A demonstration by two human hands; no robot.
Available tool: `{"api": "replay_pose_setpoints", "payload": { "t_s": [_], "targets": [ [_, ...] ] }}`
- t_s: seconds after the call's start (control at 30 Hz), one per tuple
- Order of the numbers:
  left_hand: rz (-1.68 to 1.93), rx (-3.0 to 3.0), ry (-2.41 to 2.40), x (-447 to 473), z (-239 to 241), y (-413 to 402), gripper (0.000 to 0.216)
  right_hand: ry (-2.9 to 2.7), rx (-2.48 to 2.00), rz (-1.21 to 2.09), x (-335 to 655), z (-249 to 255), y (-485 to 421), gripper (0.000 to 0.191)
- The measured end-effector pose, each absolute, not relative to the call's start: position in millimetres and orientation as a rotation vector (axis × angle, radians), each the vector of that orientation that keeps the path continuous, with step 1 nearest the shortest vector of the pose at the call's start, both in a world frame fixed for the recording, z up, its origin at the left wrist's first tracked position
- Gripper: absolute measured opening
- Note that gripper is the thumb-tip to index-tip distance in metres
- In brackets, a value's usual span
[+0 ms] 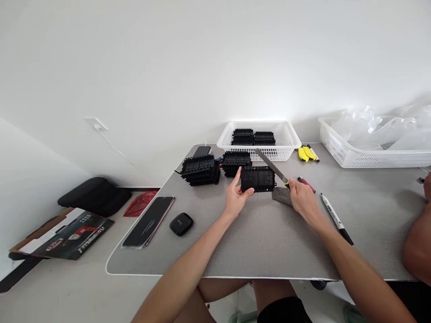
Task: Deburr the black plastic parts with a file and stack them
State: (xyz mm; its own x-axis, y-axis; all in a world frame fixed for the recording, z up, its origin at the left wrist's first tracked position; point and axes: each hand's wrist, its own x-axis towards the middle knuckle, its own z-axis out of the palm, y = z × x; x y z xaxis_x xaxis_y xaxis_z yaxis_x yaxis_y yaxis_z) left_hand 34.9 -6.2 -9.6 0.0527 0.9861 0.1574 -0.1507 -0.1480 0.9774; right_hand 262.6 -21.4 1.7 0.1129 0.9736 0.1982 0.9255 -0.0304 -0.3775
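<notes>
My left hand [236, 197] grips a black rectangular plastic part [257, 178] by its left end and lower edge, holding it up above the table with its flat face toward me. In my right hand [301, 198] is a flat metal file [271, 165], held by its yellow-and-dark handle; its blade slants up and left, near the part's upper right corner. Whether blade and part touch I cannot tell. Behind the held part stands a stack of similar black parts [235, 162], with another stack [200, 170] to its left. A dark grey block [282, 195] lies below the file.
A white basket [259, 153] at the back holds more black parts. Another white basket [370, 159] has clear plastic bags. Yellow-handled tools [305, 154], a red tool [306, 184], a marker [336, 218], a black case [181, 224] and a dark flat packet [148, 222] lie around. Someone's arm [417, 242] rests at right.
</notes>
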Motion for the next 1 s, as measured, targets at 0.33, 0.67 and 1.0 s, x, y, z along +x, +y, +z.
{"api": "replay_pose_setpoints", "payload": {
  "t_s": [0.33, 0.67, 1.0],
  "targets": [
    [1.357, 1.184, 0.970, 34.4, -14.1, -3.8, 0.108, -1.646, -1.928, 0.400, 270.6, -4.6, -13.6, 0.056],
    [1.198, 0.927, 0.823, 46.0, -19.5, -10.4, 0.076, -1.226, -1.333, 1.200, 238.6, -12.5, -16.8, 0.043],
    [1.132, 1.103, 0.955, 47.2, -23.1, -7.6, 0.068, -1.023, -1.259, 1.105, 243.0, -8.0, -12.9, 0.040]
  ]
}}
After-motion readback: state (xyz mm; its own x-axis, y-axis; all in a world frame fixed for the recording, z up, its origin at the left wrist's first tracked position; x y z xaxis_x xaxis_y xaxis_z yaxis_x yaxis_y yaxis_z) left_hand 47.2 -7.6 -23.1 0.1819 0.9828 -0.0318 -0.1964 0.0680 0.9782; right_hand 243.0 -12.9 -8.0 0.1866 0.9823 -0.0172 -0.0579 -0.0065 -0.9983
